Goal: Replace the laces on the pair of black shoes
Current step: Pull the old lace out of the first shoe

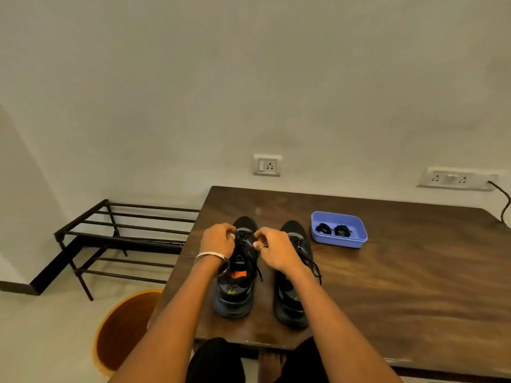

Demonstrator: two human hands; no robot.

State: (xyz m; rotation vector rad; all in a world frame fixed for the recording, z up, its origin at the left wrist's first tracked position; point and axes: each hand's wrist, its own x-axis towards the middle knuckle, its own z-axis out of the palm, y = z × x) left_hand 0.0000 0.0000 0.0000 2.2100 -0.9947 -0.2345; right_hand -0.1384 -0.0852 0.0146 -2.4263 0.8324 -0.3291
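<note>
Left shoe [235, 283]: on wooden table [387, 286], toe toward wall, just beside right shoe [293, 294].
Left hand [217, 240]: fingers curled, pinching lace [243, 239] over left shoe.
Right hand [272, 248]: pinching same lace opposite.
Blue tray [338, 240]: two coiled black laces [333, 230] inside, right of shoes.

"Where are we standing?"

"A room in a home, by the look of it: plain cream wall [249, 78], a wall socket [267, 165] just above a dark wooden table [401, 286], a second socket strip [456, 179] to the right with a black cable [502, 200] plugged in."

"Anything else domestic?"

"A bare black metal shoe rack [124, 239] on the pale floor [47, 335] beside the table, and a round orange stool [124, 330] near the table's corner."
</note>
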